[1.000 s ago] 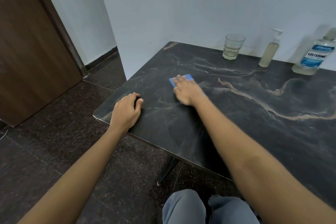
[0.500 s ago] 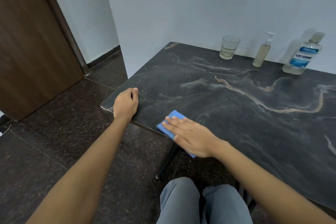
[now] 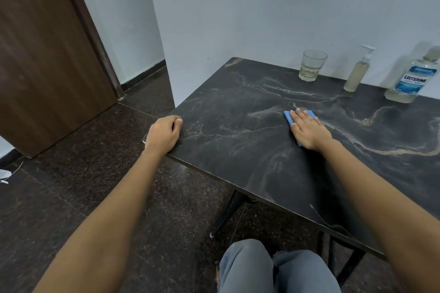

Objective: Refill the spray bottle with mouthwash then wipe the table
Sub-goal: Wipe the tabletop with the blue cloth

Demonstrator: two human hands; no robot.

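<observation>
My right hand (image 3: 309,129) lies flat, fingers together, pressing a blue cloth (image 3: 288,117) onto the dark marble-patterned table (image 3: 238,150); most of the cloth is hidden under the palm. My left hand (image 3: 164,134) rests curled on the table's near left corner, holding nothing. At the back by the wall stand a small spray bottle (image 3: 357,71) with pale yellow liquid and white pump head, and a Listerine mouthwash bottle (image 3: 413,81) at the far right.
A drinking glass (image 3: 312,65) with a little liquid stands at the back, left of the spray bottle. A white wall borders the table's far side. A brown door (image 3: 42,59) and dark tiled floor lie to the left. My knees (image 3: 273,269) are under the near edge.
My right hand slid the blue cloth from the far left area to the near edge, then back out toward the table's middle-right. My left hand stayed at the corner.
</observation>
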